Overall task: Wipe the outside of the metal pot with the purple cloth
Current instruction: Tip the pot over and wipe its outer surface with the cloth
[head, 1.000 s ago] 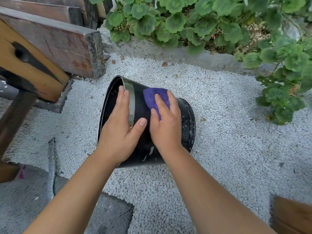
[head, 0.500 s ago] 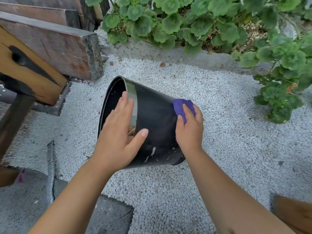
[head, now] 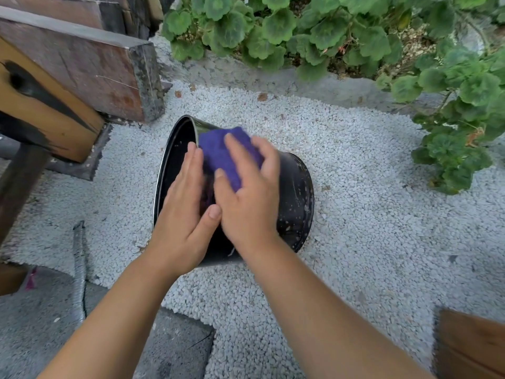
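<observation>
Mid-wipe: our right hand (head: 247,198) flat-presses fuzzy purple cloth (head: 228,154) on tipped black metal pot (head: 296,198), left hand (head: 181,214) open steadying, speckles left near base.

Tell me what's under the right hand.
The purple cloth, pressed by the right hand against the black metal pot lying on white gravel. The cloth's lower part is hidden by the hand.

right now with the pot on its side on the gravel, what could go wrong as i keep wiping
The metal pot lies on its side on loose white gravel, so it could roll or slide under a push; only the left hand near the rim steadies it. The right hand presses the purple cloth with flat fingers, so the cloth could slip out. Its underside rests on the gravel, so that part could be missed or scratched.
</observation>
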The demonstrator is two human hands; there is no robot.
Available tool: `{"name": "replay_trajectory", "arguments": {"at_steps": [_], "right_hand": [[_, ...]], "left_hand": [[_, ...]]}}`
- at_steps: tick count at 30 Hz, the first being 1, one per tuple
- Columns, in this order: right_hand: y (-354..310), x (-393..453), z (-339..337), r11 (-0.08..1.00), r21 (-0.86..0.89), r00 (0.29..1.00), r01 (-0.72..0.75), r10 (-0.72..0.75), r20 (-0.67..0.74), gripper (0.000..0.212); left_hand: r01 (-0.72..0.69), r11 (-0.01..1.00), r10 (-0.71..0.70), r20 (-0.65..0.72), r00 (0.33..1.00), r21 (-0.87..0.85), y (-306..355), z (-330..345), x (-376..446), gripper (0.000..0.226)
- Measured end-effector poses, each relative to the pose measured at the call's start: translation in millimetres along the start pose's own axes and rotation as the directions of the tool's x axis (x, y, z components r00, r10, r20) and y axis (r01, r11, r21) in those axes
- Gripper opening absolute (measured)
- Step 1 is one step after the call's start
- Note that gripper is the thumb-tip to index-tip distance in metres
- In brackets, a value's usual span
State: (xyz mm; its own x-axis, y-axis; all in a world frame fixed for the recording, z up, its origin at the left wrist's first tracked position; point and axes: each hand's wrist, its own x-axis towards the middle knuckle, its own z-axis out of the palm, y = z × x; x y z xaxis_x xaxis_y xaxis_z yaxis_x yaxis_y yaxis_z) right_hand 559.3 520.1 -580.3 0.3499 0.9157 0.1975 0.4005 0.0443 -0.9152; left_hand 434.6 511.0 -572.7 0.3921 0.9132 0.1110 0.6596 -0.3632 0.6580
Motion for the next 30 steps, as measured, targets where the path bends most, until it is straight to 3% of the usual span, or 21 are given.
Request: {"name": "replay_trajectory", "arguments": {"at_steps": [6,17,21,24,27,28,30], "right_hand": [[36,-17,1,0.989,-0.089,0.993,0.12,-0.119,0.023,0.038],[104,-5,-34,0.962,-0.153,0.974,-0.225,0.218,-0.064,0.039],[111,-2,-38,0.945,-0.19,0.964,-0.265,0.256,-0.069,0.04],[113,3,-41,0.941,-0.191,0.96,-0.28,0.277,-0.044,0.04],[109,13,-49,0.928,-0.094,0.931,-0.361,0.353,-0.088,0.04],[107,19,-53,0.908,0.001,0.898,-0.419,0.415,-0.143,0.04],[99,35,-62,0.784,0.357,0.764,-0.508,0.601,-0.234,0.039]], "left_hand": [[0.031,0.998,-0.032,-0.004,0.999,-0.057,-5,0,-4,0.097],[0.092,0.994,-0.095,-0.039,0.995,-0.065,-3,0,-3,0.09],[0.118,0.993,-0.114,-0.26,0.959,-0.002,4,6,-7,0.067],[0.148,0.988,-0.153,-0.239,0.959,-0.038,4,4,-11,0.067],[0.15,0.985,-0.16,-0.128,0.979,-0.086,0,0,-21,0.067],[0.196,0.97,-0.212,-0.103,0.972,-0.145,-2,0,-25,0.069],[0.272,0.931,-0.299,-0.081,0.951,-0.242,-4,-1,-33,0.07]]}}
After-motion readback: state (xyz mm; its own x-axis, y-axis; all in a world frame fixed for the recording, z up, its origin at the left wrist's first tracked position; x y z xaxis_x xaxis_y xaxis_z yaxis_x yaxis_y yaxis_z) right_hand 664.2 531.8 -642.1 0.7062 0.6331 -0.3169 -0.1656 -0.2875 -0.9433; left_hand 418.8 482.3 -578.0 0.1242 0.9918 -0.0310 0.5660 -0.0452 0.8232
